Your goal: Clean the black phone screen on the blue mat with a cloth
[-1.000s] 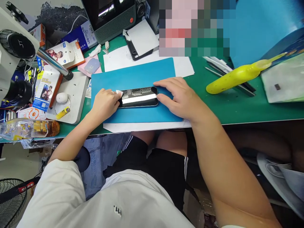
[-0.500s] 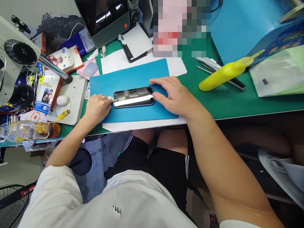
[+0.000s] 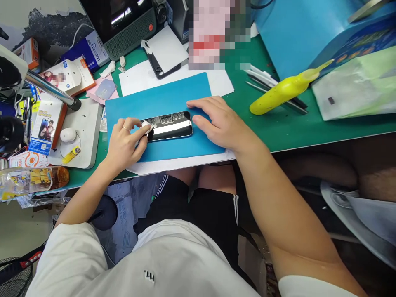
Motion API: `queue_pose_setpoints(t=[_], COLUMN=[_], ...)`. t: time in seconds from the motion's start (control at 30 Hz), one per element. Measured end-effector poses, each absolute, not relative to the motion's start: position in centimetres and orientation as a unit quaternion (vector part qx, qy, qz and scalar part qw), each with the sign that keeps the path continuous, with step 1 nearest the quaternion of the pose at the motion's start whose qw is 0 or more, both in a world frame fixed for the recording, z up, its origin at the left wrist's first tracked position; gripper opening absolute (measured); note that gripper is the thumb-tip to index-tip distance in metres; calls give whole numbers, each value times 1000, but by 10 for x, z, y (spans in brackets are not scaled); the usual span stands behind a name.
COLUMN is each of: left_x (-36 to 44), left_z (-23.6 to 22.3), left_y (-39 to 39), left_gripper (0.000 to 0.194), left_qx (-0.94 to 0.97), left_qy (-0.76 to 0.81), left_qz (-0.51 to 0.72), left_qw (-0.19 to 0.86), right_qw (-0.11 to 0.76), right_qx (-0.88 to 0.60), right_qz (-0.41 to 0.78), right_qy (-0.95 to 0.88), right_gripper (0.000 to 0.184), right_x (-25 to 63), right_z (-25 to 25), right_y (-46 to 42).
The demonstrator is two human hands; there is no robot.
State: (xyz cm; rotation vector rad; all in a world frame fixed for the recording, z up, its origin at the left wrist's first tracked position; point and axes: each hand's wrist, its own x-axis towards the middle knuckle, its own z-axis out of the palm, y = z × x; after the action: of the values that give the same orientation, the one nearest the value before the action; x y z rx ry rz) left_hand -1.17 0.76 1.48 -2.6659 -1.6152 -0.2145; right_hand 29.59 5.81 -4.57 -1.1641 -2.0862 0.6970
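Mat (image 3: 173, 88), one — smooth, blue, rectangular. Right hand (image 3: 216, 121), one: unladen, thumb and fingers parted at the phone's (image 3: 173, 126) right end. Left hand (image 3: 125, 142), one: pinching the wad (image 3: 146, 125). Phone, one — glossy, black, round-cornered, flat on the mat. Wad, one: white, crumpled, at the phone's left end.

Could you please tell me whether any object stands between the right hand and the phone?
Nothing visible does: the right hand is at the right end of the phone, above the blue mat. At the opposite end, the left hand pinches a white wad.
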Motion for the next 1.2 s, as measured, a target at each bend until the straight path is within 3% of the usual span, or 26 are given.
queue_pose_setpoints(t=[0.23, 0.47, 0.77, 1.0, 1.2], left_x=[-24, 0, 29, -14, 21], left_z=[9, 2, -1, 8, 2], left_y=[-4, 11, 20, 21, 53], left_gripper=[77, 101, 82, 94, 107], left_qx=[-902, -926, -957, -933, -944], left_qy=[-420, -349, -246, -330, -291], left_qz=[30, 15, 35, 50, 34], left_qw=[-97, -140, -149, -135, -150], right_qw=[320, 318, 330, 333, 331], right_qx=[-440, -441, -448, -439, -444], right_qz=[276, 271, 252, 260, 263], right_qy=[-792, -794, -792, -793, -790], right_gripper=[47, 49, 46, 47, 47], right_x=[296, 296, 294, 294, 293], right_z=[-44, -46, -47, -46, -43], right_y=[58, 59, 57, 58, 58])
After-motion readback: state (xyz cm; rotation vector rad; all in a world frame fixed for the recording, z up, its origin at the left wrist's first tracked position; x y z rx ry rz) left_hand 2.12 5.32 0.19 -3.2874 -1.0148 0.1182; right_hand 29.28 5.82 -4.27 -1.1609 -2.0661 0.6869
